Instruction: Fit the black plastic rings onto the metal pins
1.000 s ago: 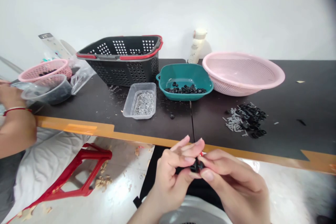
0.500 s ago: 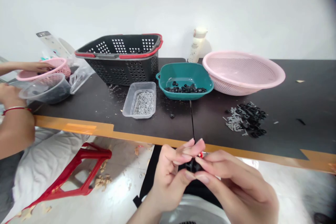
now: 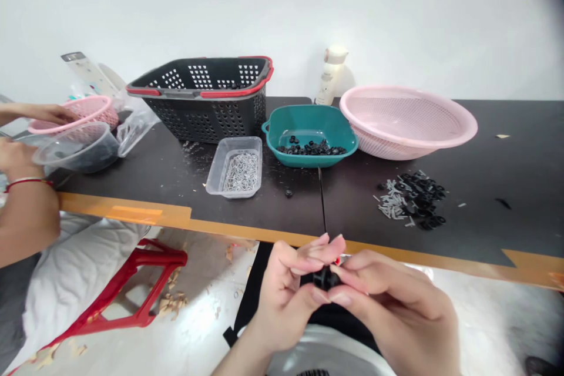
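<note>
Both hands meet just in front of the table's near edge, around a small round black plastic part. My left hand pinches it from the left between thumb and fingers. From the right, the thumb and fingertips of my right hand close on the same part. A speck of red shows just above it between the fingers; what it belongs to I cannot make out. Beyond the hands, one loose black part lies on the table. A pile of black parts and thin grey pins lies to the right.
A clear tub of metal pins, a teal basin with black parts, a black basket and a pink colander stand along the table. A bottle is behind. At left, a co-worker's hand reaches into a pink basket.
My hands keep hold of the black part, and the right hand has shifted slightly left. At far left, the co-worker's hand in the pink basket has moved a little left.
</note>
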`<state>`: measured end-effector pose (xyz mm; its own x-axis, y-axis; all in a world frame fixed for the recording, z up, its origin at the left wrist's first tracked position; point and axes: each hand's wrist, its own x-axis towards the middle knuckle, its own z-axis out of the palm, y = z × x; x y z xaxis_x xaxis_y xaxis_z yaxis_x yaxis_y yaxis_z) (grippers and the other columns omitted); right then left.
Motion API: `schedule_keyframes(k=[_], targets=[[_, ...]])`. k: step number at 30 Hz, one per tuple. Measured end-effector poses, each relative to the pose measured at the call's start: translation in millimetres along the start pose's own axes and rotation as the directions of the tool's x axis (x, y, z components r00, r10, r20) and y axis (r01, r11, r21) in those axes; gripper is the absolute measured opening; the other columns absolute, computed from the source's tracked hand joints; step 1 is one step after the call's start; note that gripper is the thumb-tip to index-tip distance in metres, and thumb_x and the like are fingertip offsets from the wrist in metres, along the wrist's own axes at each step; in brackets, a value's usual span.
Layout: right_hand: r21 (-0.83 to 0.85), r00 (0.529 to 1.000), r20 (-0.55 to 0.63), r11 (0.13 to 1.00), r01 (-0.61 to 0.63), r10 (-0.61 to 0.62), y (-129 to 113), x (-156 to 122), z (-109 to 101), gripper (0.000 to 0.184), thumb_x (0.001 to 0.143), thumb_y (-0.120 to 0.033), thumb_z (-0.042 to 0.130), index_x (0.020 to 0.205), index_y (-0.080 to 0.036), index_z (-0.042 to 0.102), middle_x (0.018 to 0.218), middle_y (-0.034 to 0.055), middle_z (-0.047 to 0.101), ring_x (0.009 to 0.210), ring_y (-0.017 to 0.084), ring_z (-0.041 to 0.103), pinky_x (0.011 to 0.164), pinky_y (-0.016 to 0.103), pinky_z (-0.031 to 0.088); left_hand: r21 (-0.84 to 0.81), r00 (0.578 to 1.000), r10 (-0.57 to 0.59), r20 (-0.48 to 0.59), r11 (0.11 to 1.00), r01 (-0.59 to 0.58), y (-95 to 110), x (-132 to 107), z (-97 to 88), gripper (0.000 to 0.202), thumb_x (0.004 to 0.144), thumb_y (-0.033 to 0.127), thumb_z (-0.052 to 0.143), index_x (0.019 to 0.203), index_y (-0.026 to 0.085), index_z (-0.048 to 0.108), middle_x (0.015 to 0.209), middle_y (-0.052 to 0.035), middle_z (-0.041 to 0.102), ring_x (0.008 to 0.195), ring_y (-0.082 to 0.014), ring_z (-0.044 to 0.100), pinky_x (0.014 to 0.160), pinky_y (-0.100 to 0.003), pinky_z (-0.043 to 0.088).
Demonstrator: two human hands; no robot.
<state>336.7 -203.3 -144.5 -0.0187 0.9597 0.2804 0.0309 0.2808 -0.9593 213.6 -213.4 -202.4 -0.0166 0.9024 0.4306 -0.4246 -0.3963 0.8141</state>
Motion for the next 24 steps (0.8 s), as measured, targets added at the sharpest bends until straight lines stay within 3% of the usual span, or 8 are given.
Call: schedule_keyframes(k=[7,11,13,15,19,21,24], targets=[[0.175,0.996,0.014,0.980,-0.094,0.093,5,0,-4,0.015,0.062,-0.019,0.087,0.063,-0.028,0.076,0.061,-0.0015,0.069,0.054,0.013,0.060,0.051,0.022,0.051,0.129,0.997,0.066,0.041,0.989,-0.070,7,6,0.0,0.020,0.089,0.023,0.064,0.106,0.028,0.056,0.124,-0.0042,0.068,0.120,-0.0229,0.060,0.108,-0.050,0.045],[0.362,0.980,0.183,0.921,-0.140,0.077,18,0,-2,0.010,0.075,-0.023,0.080,0.076,-0.032,0.077,0.070,-0.0006,0.072,0.060,0.015,0.066,0.057,0.027,0.057,0.157,0.994,0.098,0.045,0.982,-0.104,12,13,-0.1,0.022,0.085,0.019,0.068,0.103,0.028,0.060,0.120,-0.0019,0.070,0.114,-0.0221,0.064,0.108,-0.050,0.045],[0.475,0.970,0.227,0.859,-0.190,0.089,26,-1,2,0.008,0.080,-0.025,0.075,0.080,-0.033,0.076,0.076,-0.0003,0.073,0.061,0.016,0.067,0.058,0.030,0.059,0.146,0.996,0.094,0.000,0.985,-0.093,12,15,1.3,0.020,0.083,0.019,0.072,0.099,0.026,0.063,0.116,-0.0018,0.072,0.109,-0.0217,0.067,0.108,-0.049,0.045],[0.545,0.970,0.199,0.807,-0.227,0.139,30,-1,7,0.006,0.081,-0.028,0.074,0.076,-0.032,0.075,0.081,-0.0004,0.075,0.060,0.014,0.067,0.058,0.029,0.059,0.102,0.996,0.063,-0.061,0.993,-0.057,10,15,3.1,0.017,0.081,0.022,0.074,0.094,0.024,0.065,0.110,-0.0028,0.074,0.106,-0.0224,0.069,0.108,-0.049,0.045],[0.580,0.966,0.167,0.773,-0.258,0.198,33,-3,13,0.007,0.077,-0.031,0.078,0.071,-0.030,0.074,0.079,-0.0017,0.073,0.061,0.012,0.065,0.057,0.024,0.058,0.013,0.985,-0.018,-0.169,1.000,0.020,2,13,4.8,0.015,0.075,0.027,0.079,0.084,0.022,0.068,0.111,-0.0064,0.074,0.106,-0.0257,0.069,0.100,-0.047,0.052],[0.580,0.963,0.163,0.769,-0.270,0.216,33,-3,13,0.006,0.076,-0.030,0.079,0.072,-0.030,0.074,0.074,-0.0019,0.071,0.062,0.011,0.065,0.057,0.022,0.057,0.010,0.977,0.011,-0.211,1.000,-0.009,-3,13,3.8,0.017,0.071,0.027,0.082,0.083,0.023,0.070,0.112,-0.0045,0.074,0.102,-0.0209,0.070,0.095,-0.038,0.055],[0.561,0.964,0.137,0.784,-0.265,0.228,33,-3,11,0.004,0.075,-0.027,0.079,0.073,-0.027,0.076,0.069,-0.0011,0.069,0.057,0.010,0.063,0.054,0.020,0.056,0.050,0.960,0.116,-0.256,0.993,-0.107,-8,14,1.9,0.020,0.067,0.025,0.085,0.083,0.026,0.073,0.096,0.0000,0.074,0.089,-0.0123,0.070,0.097,-0.031,0.052]])
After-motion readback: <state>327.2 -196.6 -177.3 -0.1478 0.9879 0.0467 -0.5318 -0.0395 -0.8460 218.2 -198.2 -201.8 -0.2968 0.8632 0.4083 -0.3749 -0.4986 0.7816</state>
